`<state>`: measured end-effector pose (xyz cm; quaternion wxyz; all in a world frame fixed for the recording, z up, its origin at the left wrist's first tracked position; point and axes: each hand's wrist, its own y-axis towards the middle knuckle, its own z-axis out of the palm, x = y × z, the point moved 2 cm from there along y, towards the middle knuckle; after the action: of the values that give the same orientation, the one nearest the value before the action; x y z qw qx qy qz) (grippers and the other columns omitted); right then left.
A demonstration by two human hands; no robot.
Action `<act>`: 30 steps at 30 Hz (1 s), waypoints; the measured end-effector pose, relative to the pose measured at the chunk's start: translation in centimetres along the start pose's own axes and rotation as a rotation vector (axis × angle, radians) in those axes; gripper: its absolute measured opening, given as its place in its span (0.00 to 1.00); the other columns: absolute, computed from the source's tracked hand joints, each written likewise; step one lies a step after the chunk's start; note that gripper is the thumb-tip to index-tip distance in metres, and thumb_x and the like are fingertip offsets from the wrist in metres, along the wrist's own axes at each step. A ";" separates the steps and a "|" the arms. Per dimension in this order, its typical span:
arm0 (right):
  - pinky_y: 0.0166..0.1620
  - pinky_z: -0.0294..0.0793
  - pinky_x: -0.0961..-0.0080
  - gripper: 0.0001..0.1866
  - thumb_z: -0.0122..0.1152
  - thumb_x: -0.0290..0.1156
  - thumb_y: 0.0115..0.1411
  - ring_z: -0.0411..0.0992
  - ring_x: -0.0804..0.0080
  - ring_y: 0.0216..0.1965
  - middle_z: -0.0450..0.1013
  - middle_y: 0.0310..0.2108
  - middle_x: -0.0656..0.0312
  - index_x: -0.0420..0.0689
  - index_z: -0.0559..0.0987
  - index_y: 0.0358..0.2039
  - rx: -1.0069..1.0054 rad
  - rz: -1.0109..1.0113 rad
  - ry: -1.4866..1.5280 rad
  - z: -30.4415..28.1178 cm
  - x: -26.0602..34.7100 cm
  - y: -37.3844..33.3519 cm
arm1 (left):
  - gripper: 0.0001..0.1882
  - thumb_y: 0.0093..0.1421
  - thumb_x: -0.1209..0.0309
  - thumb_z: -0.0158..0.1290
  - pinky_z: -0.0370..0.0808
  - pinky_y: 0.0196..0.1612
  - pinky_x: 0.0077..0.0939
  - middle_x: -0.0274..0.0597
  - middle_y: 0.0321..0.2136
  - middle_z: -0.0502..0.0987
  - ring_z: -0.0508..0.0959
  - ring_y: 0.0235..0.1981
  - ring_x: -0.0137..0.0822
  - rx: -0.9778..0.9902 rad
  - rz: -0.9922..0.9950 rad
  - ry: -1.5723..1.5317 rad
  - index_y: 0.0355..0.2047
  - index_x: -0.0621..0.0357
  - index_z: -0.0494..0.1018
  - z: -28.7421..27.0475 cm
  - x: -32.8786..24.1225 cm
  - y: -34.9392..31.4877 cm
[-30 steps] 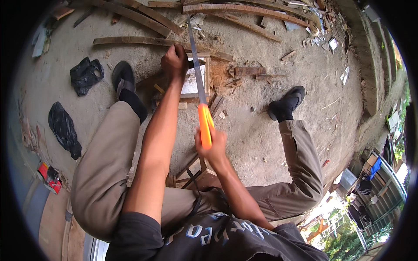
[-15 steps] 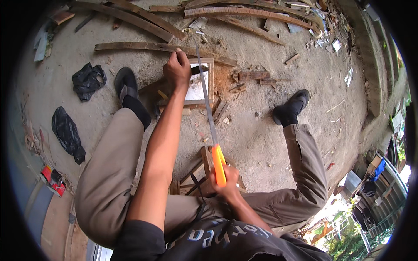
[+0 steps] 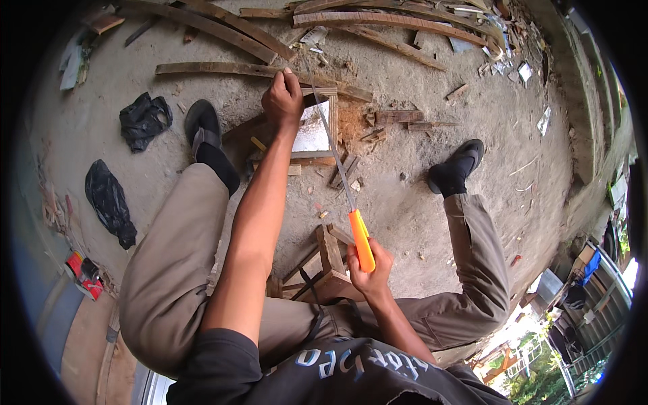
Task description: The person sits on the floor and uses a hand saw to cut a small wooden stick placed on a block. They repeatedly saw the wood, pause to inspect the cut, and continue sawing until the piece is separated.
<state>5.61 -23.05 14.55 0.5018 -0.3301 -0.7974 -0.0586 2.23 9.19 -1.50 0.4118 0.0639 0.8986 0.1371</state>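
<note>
My right hand (image 3: 372,266) is wrapped around the orange handle of a handsaw (image 3: 362,241). Its long thin blade points away from me and slants left, passing over a wooden box-like block (image 3: 333,125) with a white top. My left hand (image 3: 282,100) is closed beside the blade's far part, gripping a dark piece of wood (image 3: 246,137) that runs back to the left. Most of the wood's gripped end is hidden under the hand.
Long boards (image 3: 202,30) lie across the far ground, with offcuts (image 3: 398,117) to the right of the block. Black plastic bags (image 3: 108,202) lie at left. Close to me stands a small wooden frame (image 3: 331,253). My feet are on either side.
The saw handle has moved forward and right, and its blade now slants more to the left. The dark wood end that showed across the blade is no longer plainly visible there.
</note>
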 end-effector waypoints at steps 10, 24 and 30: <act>0.26 0.74 0.69 0.07 0.68 0.28 0.56 0.78 0.57 0.22 0.74 0.20 0.50 0.39 0.80 0.28 -0.105 -0.097 0.081 8.1 -0.7 8.5 | 0.16 0.69 0.62 0.42 0.69 0.29 0.54 0.60 0.23 0.75 0.76 0.27 0.63 0.044 -0.057 0.028 0.29 0.60 0.70 -1.5 0.2 -1.5; 0.21 0.66 0.75 0.14 0.61 0.33 0.64 0.69 0.81 0.16 0.68 0.13 0.64 0.37 0.78 0.25 -0.215 -0.028 0.082 6.7 -1.7 1.3 | 0.06 0.66 0.74 0.44 0.69 0.46 0.46 0.55 0.38 0.72 0.73 0.41 0.56 0.144 0.043 -0.332 0.41 0.61 0.68 -4.6 0.0 -11.5; 0.21 0.69 0.76 0.17 0.61 0.37 0.65 0.70 0.82 0.16 0.67 0.12 0.64 0.37 0.77 0.25 -0.250 -0.038 0.084 6.5 -1.1 1.0 | 0.15 0.55 0.84 0.49 0.69 0.55 0.46 0.54 0.53 0.66 0.69 0.54 0.57 0.104 0.151 -0.111 0.43 0.59 0.69 -10.0 -0.7 -14.3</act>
<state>1.55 -20.06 10.27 0.4882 -0.3723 -0.7683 -0.1808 -4.94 -6.59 0.99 0.4457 0.1602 0.8729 0.1172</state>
